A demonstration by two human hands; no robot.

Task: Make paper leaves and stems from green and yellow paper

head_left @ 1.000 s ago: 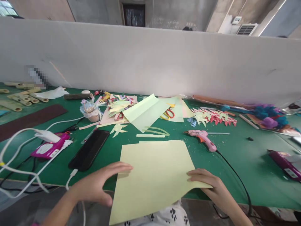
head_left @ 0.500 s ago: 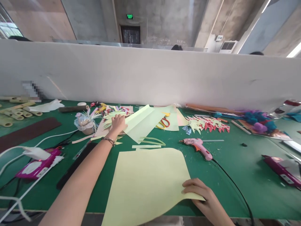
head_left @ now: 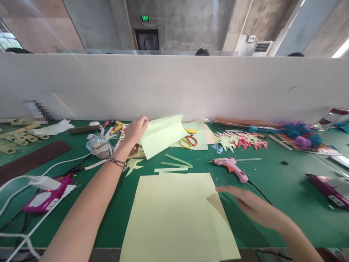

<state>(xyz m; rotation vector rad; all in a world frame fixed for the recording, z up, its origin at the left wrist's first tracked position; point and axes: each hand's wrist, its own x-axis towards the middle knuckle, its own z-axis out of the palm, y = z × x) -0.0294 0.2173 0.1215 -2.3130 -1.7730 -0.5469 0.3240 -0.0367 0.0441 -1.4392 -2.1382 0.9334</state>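
My left hand [head_left: 137,129] pinches the upper left corner of a pale green paper sheet [head_left: 163,134], which hangs raised and slightly bent above the table. A large pale yellow paper sheet [head_left: 177,214] lies flat in front of me. Beside its right edge hovers my right hand [head_left: 242,200], fingers stretched to the left and holding nothing; it is somewhat blurred, with its shadow on the sheet. Thin light green paper strips [head_left: 174,164] lie between the two sheets. Under and left of the lifted sheet are cut paper pieces [head_left: 133,165], partly hidden.
A pink glue gun [head_left: 231,165] with its cable rests on the right. Scissors with red and yellow handles [head_left: 189,141] lie behind. Fringed paper pieces [head_left: 241,141], a small decorated pot [head_left: 99,145], magenta power strips [head_left: 47,194] and a white partition [head_left: 174,87] surround the green table.
My left hand has lifted the pale green sheet and turned it. My right hand has let go of the yellow sheet's corner and moved up; that sheet now lies flat.
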